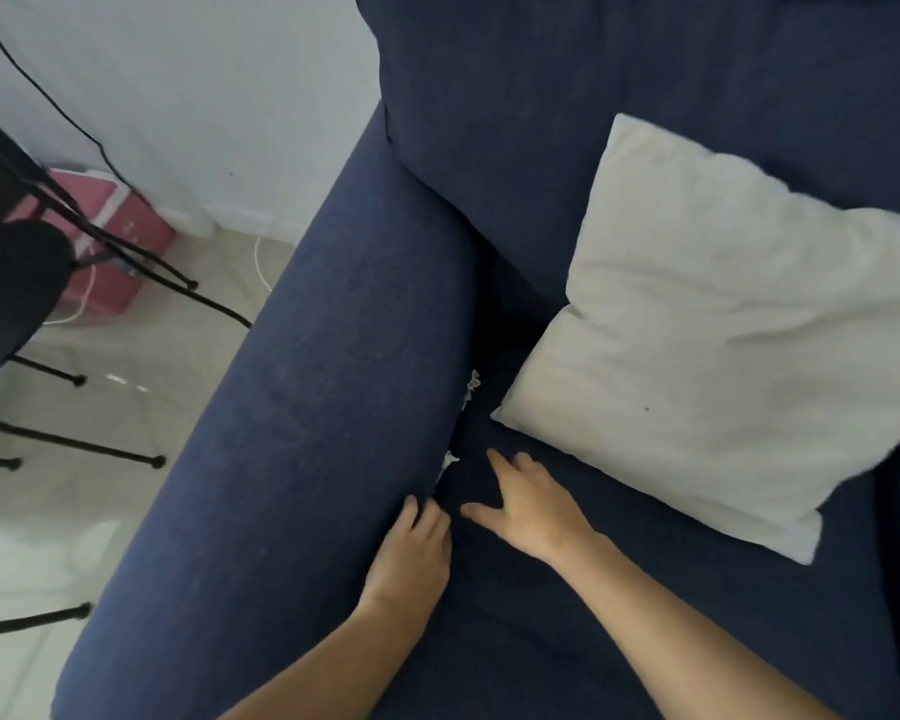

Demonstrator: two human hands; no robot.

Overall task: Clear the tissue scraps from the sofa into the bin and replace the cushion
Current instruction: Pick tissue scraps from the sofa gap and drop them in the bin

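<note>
Nearest the lens: two bare forearms, entering from the bottom edge and reaching onto the seat of a dark blue sofa (489,122). Largest item noted, the sofa itself, its broad armrest (292,407) running diagonally down the left. Next in size, a cream cushion (718,324) lying tilted on the seat against the backrest, clear of both hands. Left hand (411,543) resting at the foot of the armrest, fingers (410,506) curled and pressed together against the fabric at the crevice, gripping nothing visible. Right hand (526,504) flat on the seat just beside it, fingers (497,459) spread, thumb extended toward the gap, likewise empty. Smallest items: tissue scraps (473,381) wedged in the crevice between armrest and seat, a second piece (449,461) lower down, just beyond the left fingertips and near the right ones. Bin not in view. Judged step in hand: extraction of scraps from the gap; clearing barely begun, cushion replacement outstanding. Recommended method: press the seat down with the right palm to open the crevice, hold the armrest fabric back with the left, pinch each scrap low at its base and draw slowly upward. Risk assessed: thin tissue liable to tear or slide deeper if snatched.
</note>
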